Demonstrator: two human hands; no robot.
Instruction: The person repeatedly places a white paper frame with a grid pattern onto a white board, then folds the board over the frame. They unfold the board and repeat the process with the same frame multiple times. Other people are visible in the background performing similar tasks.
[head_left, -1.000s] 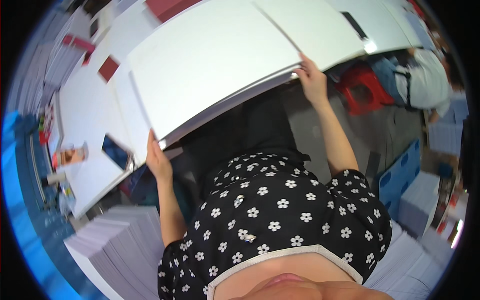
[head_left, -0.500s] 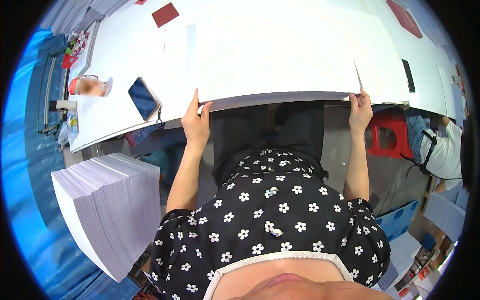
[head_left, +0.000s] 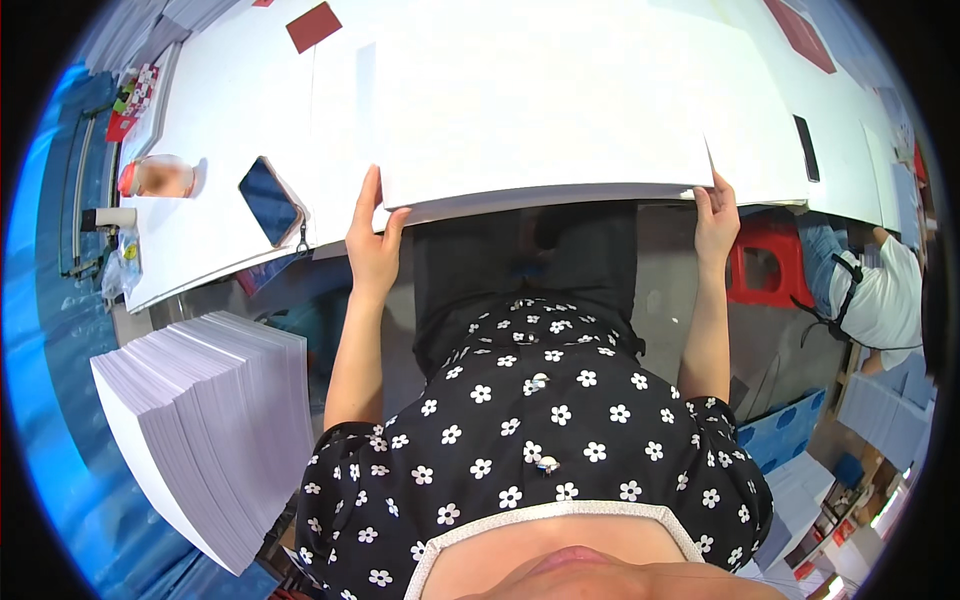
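Observation:
A wide, low stack of white paper [head_left: 560, 130] lies at the near edge of the white table, its front side showing as a grey band. At its near left corner is my left hand [head_left: 375, 245], the thumb on the front edge and the forefinger stretched along the left side. My right hand [head_left: 716, 225] grips the near right corner between thumb and fingers. A thin sheet edge lifts slightly beside the right fingertips. Both forearms reach forward, and the other fingers are partly hidden.
A phone [head_left: 270, 202] and an orange-lidded jar [head_left: 158, 178] stand left; a dark slim phone [head_left: 806, 148] lies right. Dark red cards [head_left: 314, 27] are farther back. A tall paper stack [head_left: 215, 420] stands near left. Beside a red stool [head_left: 765, 262] is another person [head_left: 880, 300].
The whole view has shifted slightly left. My left forefinger reaches a little farther along the side of the stack; my right hand stays at its corner.

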